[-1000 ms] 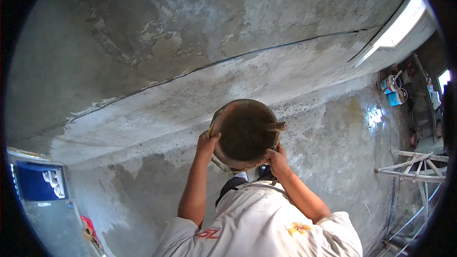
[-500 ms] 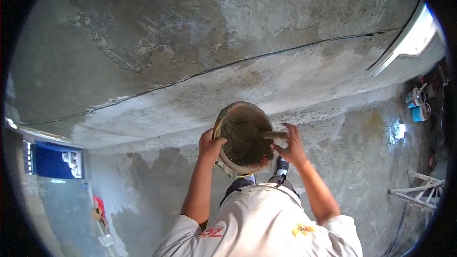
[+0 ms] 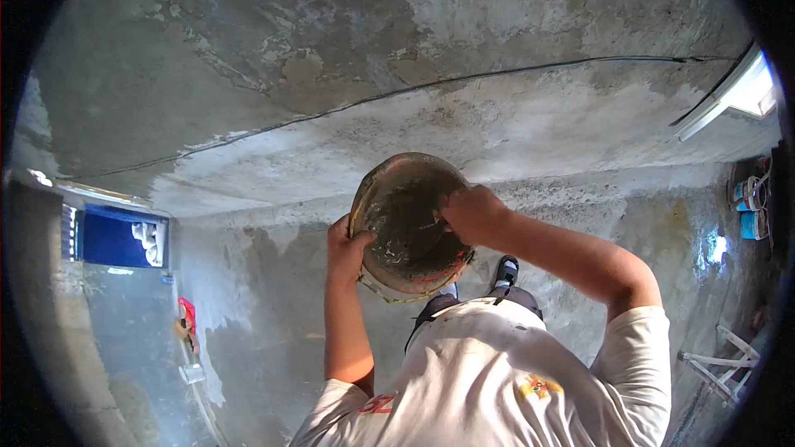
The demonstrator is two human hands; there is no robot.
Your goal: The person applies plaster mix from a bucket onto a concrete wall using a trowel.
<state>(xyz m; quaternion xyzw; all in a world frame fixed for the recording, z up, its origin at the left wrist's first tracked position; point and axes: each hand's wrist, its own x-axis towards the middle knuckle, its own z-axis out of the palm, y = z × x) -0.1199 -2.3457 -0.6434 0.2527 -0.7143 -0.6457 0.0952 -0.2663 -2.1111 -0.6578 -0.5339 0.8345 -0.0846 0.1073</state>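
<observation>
round pan (image 3: 397, 240) of wet grey mortar held up in front of the person, tilted, open side to the camera. left hand (image 3: 345, 247) curled closed over the pan's left rim, thumb inside. right hand (image 3: 470, 212) reaches in over the right rim, fist closed; what it grips cannot be made out. below the hands: white shirt (image 3: 497, 381), a shoe (image 3: 508, 269). above: rough plastered wall (image 3: 331, 58) with a thin dark cable (image 3: 497, 72). far right of the right hand: buckets (image 3: 749, 209).
</observation>
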